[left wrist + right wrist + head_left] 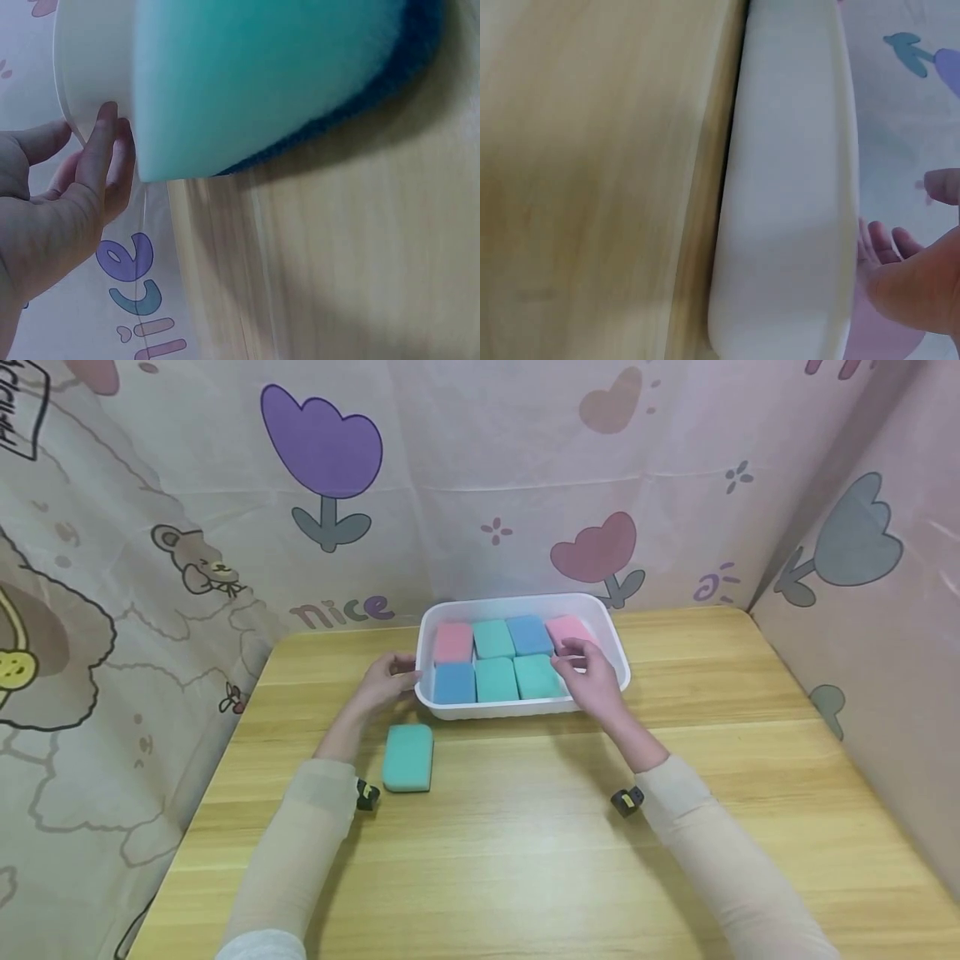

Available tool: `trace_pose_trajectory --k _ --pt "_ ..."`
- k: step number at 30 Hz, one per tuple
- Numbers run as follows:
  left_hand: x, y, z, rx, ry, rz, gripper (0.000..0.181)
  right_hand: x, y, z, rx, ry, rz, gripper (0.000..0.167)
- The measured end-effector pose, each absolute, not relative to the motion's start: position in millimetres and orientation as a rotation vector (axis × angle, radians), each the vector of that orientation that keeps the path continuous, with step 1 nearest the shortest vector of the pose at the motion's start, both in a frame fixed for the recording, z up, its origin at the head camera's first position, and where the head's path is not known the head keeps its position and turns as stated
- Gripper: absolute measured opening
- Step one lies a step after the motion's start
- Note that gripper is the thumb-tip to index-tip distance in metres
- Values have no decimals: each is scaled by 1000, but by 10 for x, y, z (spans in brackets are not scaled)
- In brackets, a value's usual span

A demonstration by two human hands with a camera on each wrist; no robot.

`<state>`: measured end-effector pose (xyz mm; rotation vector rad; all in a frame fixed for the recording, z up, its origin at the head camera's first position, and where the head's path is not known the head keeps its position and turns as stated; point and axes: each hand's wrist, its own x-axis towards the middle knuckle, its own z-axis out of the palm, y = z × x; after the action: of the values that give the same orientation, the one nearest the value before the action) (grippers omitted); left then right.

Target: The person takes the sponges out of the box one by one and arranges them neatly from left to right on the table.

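A white plastic tray (517, 709) holds several pink, green and blue sponges, laid in two rows. My left hand (384, 682) is at the tray's left end; in the left wrist view its thumb and fingers (96, 161) pinch the tray's rim. Over the tray's right end is my right hand (592, 681), loosely bent, near a pink sponge (567, 628) and a green sponge (536, 677). The right wrist view shows its thumb (907, 292) apart from the fingers, with nothing seen between them. A green sponge (408, 757) with a dark blue scouring layer lies outside the tray.
The wooden table (510, 843) extends in front of the tray and to both sides. A printed curtain (465, 460) hangs close behind the tray and along the sides. Small black wrist cameras (627, 801) sit at both cuffs.
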<state>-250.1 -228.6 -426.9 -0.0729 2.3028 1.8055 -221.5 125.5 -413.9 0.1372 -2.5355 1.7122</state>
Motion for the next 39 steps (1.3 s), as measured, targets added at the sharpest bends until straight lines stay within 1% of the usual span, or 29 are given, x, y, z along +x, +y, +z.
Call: trace_pose_trajectory --k 8,14,23,31,34,39 --pt "-2514 -2295 -4267 -77 2296 1790 47 -2371 1279 -4182 101 -2720 1550 60" --pt "-2517 -2301 -4274 -83 2298 1788 48 -2482 1241 -4185 129 -2861 1400 66" --pt "-2521 -2299 -4282 -92 2308 1779 47 -2560 1142 -4203 169 -3019 1262 70" --pt "-2520 -2286 -4287 -75 2321 1778 46 -2625 1107 -4230 159 -3131 1213 79" --pt "-2515 -2291 -4277 -74 2323 1775 47 -2635 1103 -4239 171 -3159 1190 78" --pt "-2516 -2300 -4268 -73 2312 1776 48 -2645 1079 -4255 167 -3216 1116 69"
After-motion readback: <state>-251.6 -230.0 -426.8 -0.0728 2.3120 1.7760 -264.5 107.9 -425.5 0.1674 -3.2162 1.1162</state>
